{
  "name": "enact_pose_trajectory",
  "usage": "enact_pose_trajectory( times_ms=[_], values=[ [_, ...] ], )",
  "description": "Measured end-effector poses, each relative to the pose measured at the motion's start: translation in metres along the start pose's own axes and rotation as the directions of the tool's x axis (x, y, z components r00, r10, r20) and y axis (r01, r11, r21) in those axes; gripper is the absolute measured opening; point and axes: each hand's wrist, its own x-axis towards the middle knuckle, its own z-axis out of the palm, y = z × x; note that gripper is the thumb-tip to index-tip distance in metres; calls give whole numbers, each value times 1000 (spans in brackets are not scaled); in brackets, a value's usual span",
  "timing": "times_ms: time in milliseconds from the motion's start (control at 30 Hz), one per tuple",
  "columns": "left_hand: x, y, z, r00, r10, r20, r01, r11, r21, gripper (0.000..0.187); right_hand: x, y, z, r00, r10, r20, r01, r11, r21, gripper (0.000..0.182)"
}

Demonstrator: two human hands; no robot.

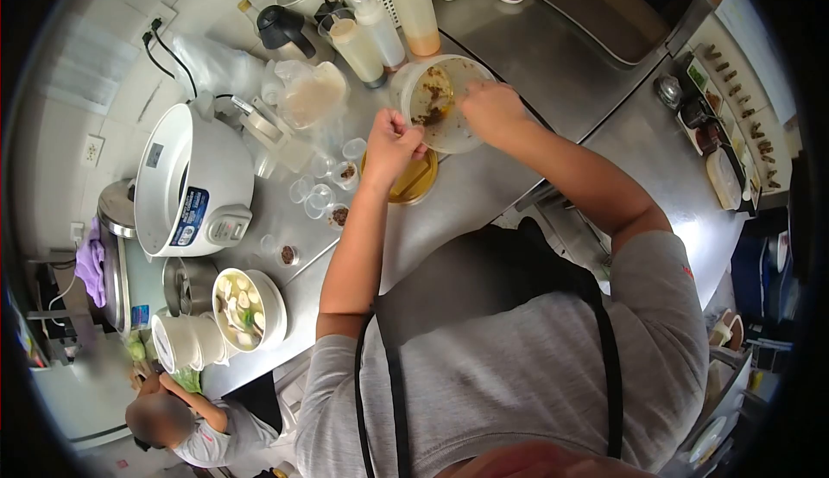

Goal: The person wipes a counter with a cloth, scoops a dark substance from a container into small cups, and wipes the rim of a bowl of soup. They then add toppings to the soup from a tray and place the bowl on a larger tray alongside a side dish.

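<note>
A translucent round tub [458, 137] with brown, oily sauce inside is tilted over the steel counter. My left hand [395, 143] is closed at the tub's left edge; whatever its fingers grip is too small to make out. On the right, my right hand [494, 111] has its fingers curled at the tub's rim, and what they hold is hidden. Beneath the tub and my left hand lies a round yellow lid [414, 181]. Small clear cups, some with dark brown contents [338, 215], stand left of my left forearm.
A white rice cooker [194, 184] and a bowl of soup [240, 310] stand at the left. Squeeze bottles [413, 12] line the back. A dark tray [602, 16] lies at the back right. Another person [207, 426] is at the lower left.
</note>
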Motion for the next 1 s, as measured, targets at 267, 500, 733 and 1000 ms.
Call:
enact_pose_trajectory(
  times_ms=[267, 500, 733, 1000],
  values=[
    [2, -1, -1, 1000, 10, 24, -10, 1000, -10, 19, 1, 4, -8, 995, 93, 33, -94, 995, 21, 16],
    [7, 0, -1, 1000, -14, 20, 15, 999, -38, 19, 9, -11, -2, 996, 50, -76, -48, 998, 27, 17],
    [4, 1, 3, 998, 35, 59, -39, 997, 66, 20, 8, -6, -5, 961, 151, 230, -147, 988, -34, 19],
    [11, 14, 8, 1000, 5, 9, -4, 999, -33, 21, 10, 3, 5, 941, 149, 305, -306, 760, 573, 23]
  ],
)
